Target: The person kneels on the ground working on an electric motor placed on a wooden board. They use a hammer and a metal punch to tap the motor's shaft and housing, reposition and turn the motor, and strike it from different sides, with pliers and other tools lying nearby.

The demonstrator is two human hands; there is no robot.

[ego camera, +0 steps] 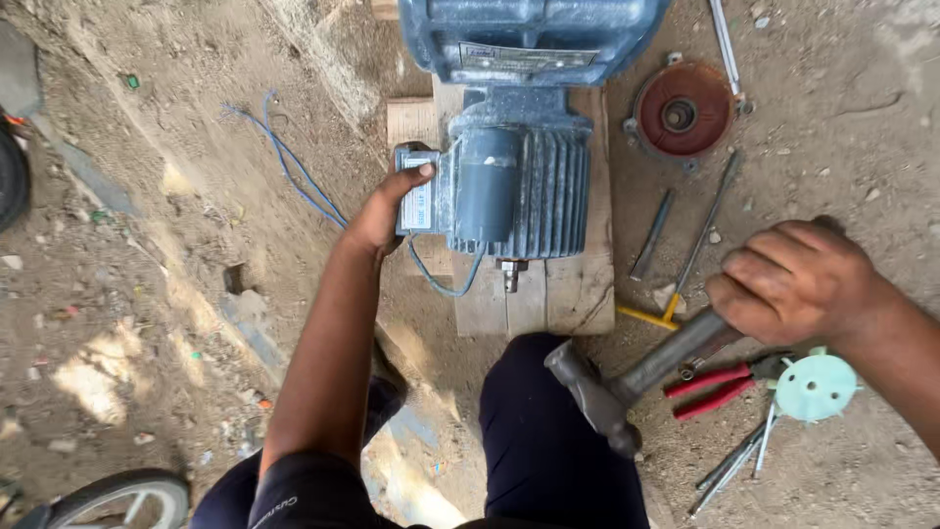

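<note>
Right hand (pixel 791 282) is clenched tight around the grey metal handle of a heavy steel hammer (pixel 612 390), whose head hangs low just above the person's dark-trousered knee (pixel 548 431). Left hand (pixel 384 211) presses flat against the pale terminal box on the side of the blue ribbed electric motor (pixel 519 186), thumb on top, fingers curled loosely around its edge. That motor sits on a wooden board (pixel 578 284) on the dirt, with red-handled pliers (pixel 715 385) lying near the hammer.

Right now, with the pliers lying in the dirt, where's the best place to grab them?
Take the pliers by the two red handles, coming from above and the left: they lie flat, splayed toward the hammer, while their jaw end is tucked under the right hand.
</note>
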